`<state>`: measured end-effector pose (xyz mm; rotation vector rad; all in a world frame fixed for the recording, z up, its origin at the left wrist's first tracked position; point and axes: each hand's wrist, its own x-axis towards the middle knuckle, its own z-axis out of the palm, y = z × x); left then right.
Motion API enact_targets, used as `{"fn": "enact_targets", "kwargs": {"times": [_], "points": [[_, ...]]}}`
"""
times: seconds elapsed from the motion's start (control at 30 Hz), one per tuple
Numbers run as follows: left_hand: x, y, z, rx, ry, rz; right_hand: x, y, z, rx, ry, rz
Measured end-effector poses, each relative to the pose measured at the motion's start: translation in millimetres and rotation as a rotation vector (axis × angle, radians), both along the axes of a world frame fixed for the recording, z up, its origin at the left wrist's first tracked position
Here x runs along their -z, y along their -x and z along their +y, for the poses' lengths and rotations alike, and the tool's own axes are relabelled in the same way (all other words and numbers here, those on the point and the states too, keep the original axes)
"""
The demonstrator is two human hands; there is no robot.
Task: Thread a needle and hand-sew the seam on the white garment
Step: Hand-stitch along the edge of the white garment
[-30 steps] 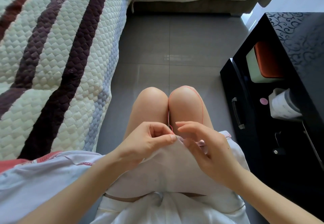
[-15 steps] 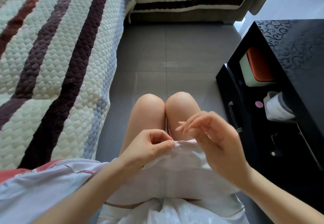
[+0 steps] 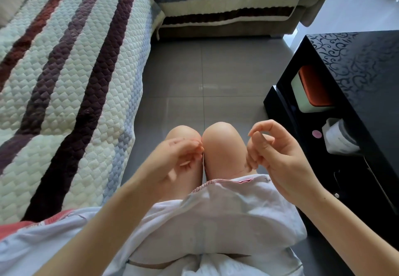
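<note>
Across the lap: the white garment (image 3: 226, 211) lies draped over both thighs. Its far hem stops just short of the knees (image 3: 222, 146), and more cloth spills off the lap's left edge.
Seam (image 3: 216, 181): it runs along that far hem at the lap's front edge, with a row of pink stitches showing.
Pink thread (image 3: 203, 163): 1 fine strand rises from the hem to the left fingers, and another slants up toward the right.
Left hand (image 3: 179, 159): held above the left knee with fingers curled. Thumb and forefinger tips are pressed together on the strand.
Right hand (image 3: 278, 159): raised over the lap's right edge. The forefinger is crooked upward apart from the rest, and the lower fingers are curled tight where the strand meets them.
Needle: too thin for me to make out.
Handling: I judge the cloth light and limp, with no stiffness, so it is apt to sag and slide. It is best pinched at the hem right beside the last stitch. The strand looks delicate and quick to tangle, so a steady pull suits it better than a jerk.
Surface: 2 rounded bare knees, which give no flat support.
Room: a striped quilted sofa cover (image 3: 64, 81) is to the left and grey floor tiles (image 3: 205, 70) lie ahead. A glossy black cabinet (image 3: 356, 64) stands to the right, its shelf holding an orange-lidded box (image 3: 313, 90).
</note>
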<state>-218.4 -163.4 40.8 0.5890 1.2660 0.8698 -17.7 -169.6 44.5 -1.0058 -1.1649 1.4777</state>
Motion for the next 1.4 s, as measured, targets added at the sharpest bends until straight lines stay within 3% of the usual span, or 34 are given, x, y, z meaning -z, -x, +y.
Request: {"fn": "enact_targets", "kwargs": {"times": [0.17,0.43,0.53,0.67,0.8,0.9,1.03,1.1,1.2,1.3,1.37,1.4], "points": [[-35,12,20,0.057,-0.174,-0.024,13,8,10,-0.046,-0.031,-0.164],[-74,9,24,0.389,-0.479,0.202,18,41,23,-0.142,-0.222,-0.465],[-75,7,25,0.396,-0.474,0.235,12,42,21,-0.234,-0.342,-0.394],[-59,11,33,0.316,-0.354,0.164,3,34,12,-0.277,-0.288,-0.112],[-34,11,34,0.246,-0.230,0.325,-11,28,15,-0.109,-0.287,-0.076],[-17,12,23,0.398,-0.180,0.482,-20,17,27,0.003,-0.315,-0.192],[-4,9,-4,0.677,-0.091,0.446,-32,-3,55,0.090,-0.202,-0.294],[2,8,-14,0.772,-0.120,0.550,-36,-13,77,0.081,-0.051,-0.185],[13,6,-20,0.670,-0.148,0.516,-31,-24,123,0.092,0.234,0.106],[16,1,-24,0.582,-0.150,0.406,-14,-31,170,0.393,0.402,0.235],[17,-2,-27,0.567,-0.147,0.371,-3,-38,189,0.682,0.312,0.059],[18,-2,-29,0.556,-0.142,0.361,2,-41,193,0.810,0.194,-0.120]]}}
